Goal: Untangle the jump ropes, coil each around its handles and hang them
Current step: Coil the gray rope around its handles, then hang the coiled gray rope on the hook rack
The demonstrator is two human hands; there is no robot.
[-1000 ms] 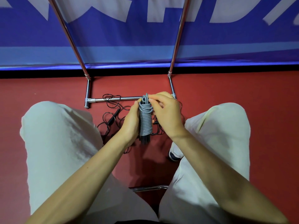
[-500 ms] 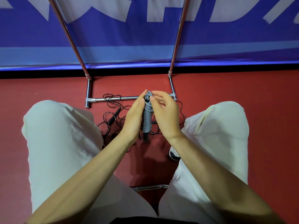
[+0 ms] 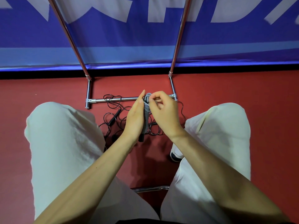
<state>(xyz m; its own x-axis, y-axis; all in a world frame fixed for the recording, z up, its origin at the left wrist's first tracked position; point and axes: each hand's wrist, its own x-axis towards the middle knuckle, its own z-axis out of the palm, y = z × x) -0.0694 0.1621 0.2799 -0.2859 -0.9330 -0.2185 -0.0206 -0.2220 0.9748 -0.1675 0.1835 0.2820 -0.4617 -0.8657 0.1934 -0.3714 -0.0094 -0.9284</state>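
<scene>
The left hand (image 3: 135,120) lies flat-fingered against the coiled grey jump rope (image 3: 146,113) — held between the knees — while the right hand (image 3: 163,113) pinches its top loop; a black rope (image 3: 113,117) sprawls on the floor.

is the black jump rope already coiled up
No, the black jump rope lies loose and tangled on the red floor by the rack's base bar.

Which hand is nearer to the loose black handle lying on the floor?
Left. The left hand holds the grey rope bundle just right of the black handle in the image; the right hand pinches the bundle's top loop on its far side.
</scene>
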